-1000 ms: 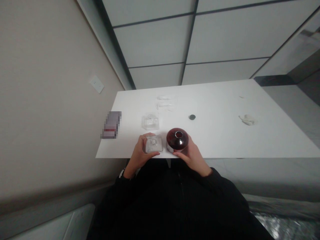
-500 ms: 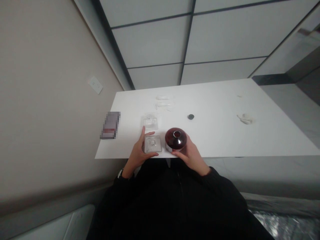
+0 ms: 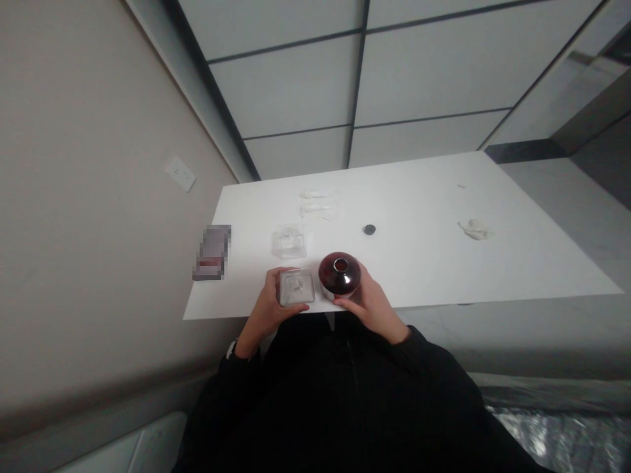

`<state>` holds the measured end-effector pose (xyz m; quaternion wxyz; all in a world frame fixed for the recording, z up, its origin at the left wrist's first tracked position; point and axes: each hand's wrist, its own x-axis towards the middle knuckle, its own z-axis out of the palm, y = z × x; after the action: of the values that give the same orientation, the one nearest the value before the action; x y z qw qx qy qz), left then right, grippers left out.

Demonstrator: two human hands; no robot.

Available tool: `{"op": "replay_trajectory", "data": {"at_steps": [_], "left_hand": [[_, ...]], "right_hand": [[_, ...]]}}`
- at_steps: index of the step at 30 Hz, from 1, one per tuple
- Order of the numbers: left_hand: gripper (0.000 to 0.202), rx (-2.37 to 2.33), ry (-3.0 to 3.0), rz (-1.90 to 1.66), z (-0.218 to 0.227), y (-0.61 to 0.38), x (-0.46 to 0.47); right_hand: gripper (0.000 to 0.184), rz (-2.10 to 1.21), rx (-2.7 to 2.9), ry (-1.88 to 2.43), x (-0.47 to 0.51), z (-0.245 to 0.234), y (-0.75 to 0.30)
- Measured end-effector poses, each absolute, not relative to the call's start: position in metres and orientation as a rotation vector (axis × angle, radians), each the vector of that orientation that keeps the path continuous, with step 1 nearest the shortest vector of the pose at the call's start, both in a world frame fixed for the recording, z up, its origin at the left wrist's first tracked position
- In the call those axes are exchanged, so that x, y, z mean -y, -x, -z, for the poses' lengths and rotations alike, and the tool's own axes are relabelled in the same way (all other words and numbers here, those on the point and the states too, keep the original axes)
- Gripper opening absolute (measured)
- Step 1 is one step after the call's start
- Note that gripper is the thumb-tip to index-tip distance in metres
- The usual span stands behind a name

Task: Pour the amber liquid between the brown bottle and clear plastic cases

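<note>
The person's left hand (image 3: 265, 307) is curling its fingers narrowly around a square clear glass bottle (image 3: 296, 287) near the edge of a white table (image 3: 419, 263). The right hand (image 3: 373, 303) is cupping a round dark red glass bottle (image 3: 339, 276), its fingers closed against the base, just beside the square bottle. Beyond the red bottle, a second clear glass bottle (image 3: 288, 242) is standing to the left, and a small dark disc (image 3: 369, 229) is lying to the right. Further right of the red bottle, a crumpled white scrap (image 3: 474, 229) is resting on the tabletop.
</note>
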<state>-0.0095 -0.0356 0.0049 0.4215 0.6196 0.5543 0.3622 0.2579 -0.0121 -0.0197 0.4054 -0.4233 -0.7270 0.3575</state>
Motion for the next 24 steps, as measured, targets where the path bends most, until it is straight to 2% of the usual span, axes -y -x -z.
{"op": "replay_trajectory", "data": {"at_steps": [2, 5, 7, 10, 16, 18, 22, 24], "left_hand": [[0.094, -1.431, -1.599, -0.844, -0.005, 0.010, 0.035], [0.125, -1.441, -1.666, -0.802, -0.001, 0.011, 0.034], [0.137, -1.440, -1.703, -0.807, 0.004, 0.012, 0.033], [0.135, -1.475, -1.763, -0.839, 0.012, 0.013, 0.033], [0.098, -1.552, -1.950, -0.983, 0.020, 0.014, 0.036], [0.101, -1.572, -1.995, -1.017, 0.021, 0.012, 0.038], [0.128, -1.610, -2.062, -1.151, 0.023, 0.006, 0.045], [0.125, -1.661, -2.022, -1.272, 0.027, 0.004, 0.050]], "right_hand": [[0.087, -0.914, 1.824, 1.060, 0.012, 0.019, -0.258], [0.088, -0.921, 1.818, 1.051, 0.011, 0.019, -0.258], [0.088, -0.926, 1.819, 1.046, 0.011, 0.020, -0.258], [0.088, -0.928, 1.817, 1.043, 0.011, 0.020, -0.258], [0.088, -0.913, 1.804, 1.045, 0.012, 0.021, -0.257], [0.088, -0.905, 1.809, 1.046, 0.012, 0.021, -0.257], [0.087, -0.888, 1.823, 1.033, 0.011, 0.023, -0.257], [0.086, -0.879, 1.828, 1.023, 0.011, 0.024, -0.258]]}}
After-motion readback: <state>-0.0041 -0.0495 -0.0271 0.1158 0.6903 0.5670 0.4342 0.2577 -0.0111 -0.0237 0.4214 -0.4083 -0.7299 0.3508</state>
